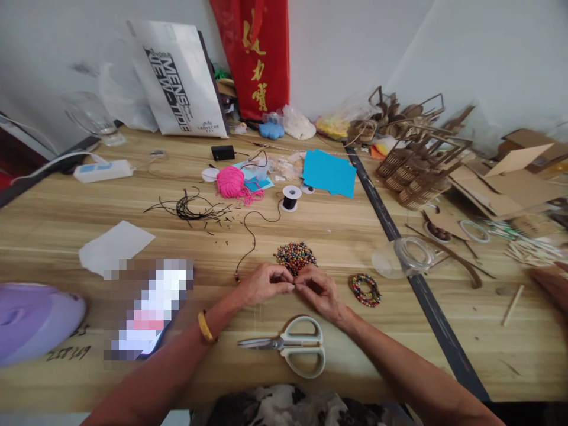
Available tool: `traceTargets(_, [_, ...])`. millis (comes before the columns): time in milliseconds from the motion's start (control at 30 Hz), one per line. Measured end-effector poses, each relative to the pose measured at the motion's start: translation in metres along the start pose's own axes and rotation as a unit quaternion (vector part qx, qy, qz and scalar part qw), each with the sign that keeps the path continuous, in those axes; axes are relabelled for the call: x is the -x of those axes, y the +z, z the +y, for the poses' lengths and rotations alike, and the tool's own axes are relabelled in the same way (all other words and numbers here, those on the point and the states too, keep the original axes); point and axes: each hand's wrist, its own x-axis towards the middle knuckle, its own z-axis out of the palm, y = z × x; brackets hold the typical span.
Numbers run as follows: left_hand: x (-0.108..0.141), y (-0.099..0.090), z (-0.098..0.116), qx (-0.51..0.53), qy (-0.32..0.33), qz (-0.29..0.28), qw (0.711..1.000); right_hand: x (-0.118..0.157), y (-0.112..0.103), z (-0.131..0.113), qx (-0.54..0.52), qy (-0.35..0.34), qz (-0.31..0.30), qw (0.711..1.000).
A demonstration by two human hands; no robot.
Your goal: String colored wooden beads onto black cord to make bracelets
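Observation:
My left hand and my right hand meet just in front of a heap of small multicoloured beads. Thumb and forefinger are pinched together on both; whatever sits between the fingertips is too small to make out. From a spool of black cord a thin black cord curves down to a few beads beside my left wrist, where it passes out of sight. A coiled string of beads lies right of my right hand. Below my hands are scissors with pale handles, blades pointing left.
A phone and a purple object lie left. Behind are cut black cords, pink yarn and blue sheets. Clear tubing, woven brown pieces and cardboard occupy the right. Another person's hand shows there.

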Motion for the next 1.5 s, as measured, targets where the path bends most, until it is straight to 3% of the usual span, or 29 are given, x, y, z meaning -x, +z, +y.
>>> traceTargets(367, [-0.002, 0.001, -0.006, 0.034, -0.003, 0.015, 0.999, 0.001, -0.001, 0.000, -0.001, 0.023, -0.001, 1.000])
traceTargets(633, [-0.005, -0.003, -0.006, 0.110, -0.022, 0.096, 0.989, 0.004, -0.002, 0.012, 0.059, 0.073, 0.074, 0.993])
traceTargets(867, [-0.006, -0.004, -0.007, 0.132, -0.038, 0.127, 0.982, 0.000, -0.007, 0.011, 0.166, -0.005, 0.012, 0.986])
traceTargets(1133, [-0.007, -0.004, -0.009, 0.148, -0.040, 0.126, 0.980, 0.001, -0.005, 0.009, 0.253, -0.017, -0.068, 0.965])
traceTargets(1500, [-0.006, -0.003, -0.008, 0.144, -0.038, 0.124, 0.981, -0.001, -0.004, 0.013, 0.282, -0.004, -0.067, 0.957])
